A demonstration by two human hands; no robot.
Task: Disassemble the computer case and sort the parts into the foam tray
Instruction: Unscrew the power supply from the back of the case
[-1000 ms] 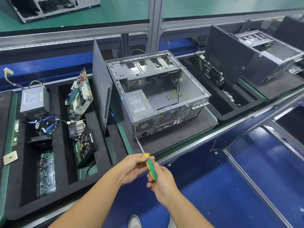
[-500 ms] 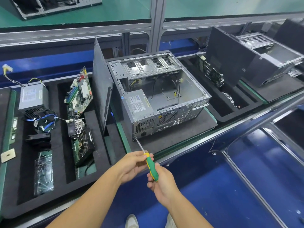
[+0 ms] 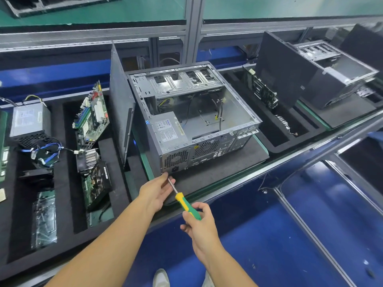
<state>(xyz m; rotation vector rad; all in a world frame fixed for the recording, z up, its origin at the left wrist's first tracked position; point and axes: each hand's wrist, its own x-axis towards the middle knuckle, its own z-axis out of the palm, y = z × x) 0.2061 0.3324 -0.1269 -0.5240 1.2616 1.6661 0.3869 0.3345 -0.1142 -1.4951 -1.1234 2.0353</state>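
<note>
**A:** Computer case point(image 3: 207, 146) first: where are we with it?

**B:** Nearest us, our right hand point(image 3: 199, 226) is wrapped round the green-and-yellow handle of the screwdriver point(image 3: 186, 205). Our left hand point(image 3: 157, 193) has slid off the handle and up the shaft, and now pinches it close to the tip.

**A:** And the tip?

**B:** A second ago it hung short of the case. Now it sits at the lower rear corner, just beside the mains socket point(image 3: 175, 168). We judge we're starting on a screw that holds the power supply point(image 3: 167, 129), the one big part left inside.

**A:** Has the case itself moved?

**B:** No. It lies open on its foam pad point(image 3: 217, 172), with the side panel point(image 3: 121, 106) upright just to its left. Beyond that, the foam tray point(image 3: 68, 214) already holds a motherboard point(image 3: 92, 112), a graphics card point(image 3: 97, 183) and another power unit point(image 3: 29, 121). Far right we see a second case point(image 3: 335, 75).
</note>
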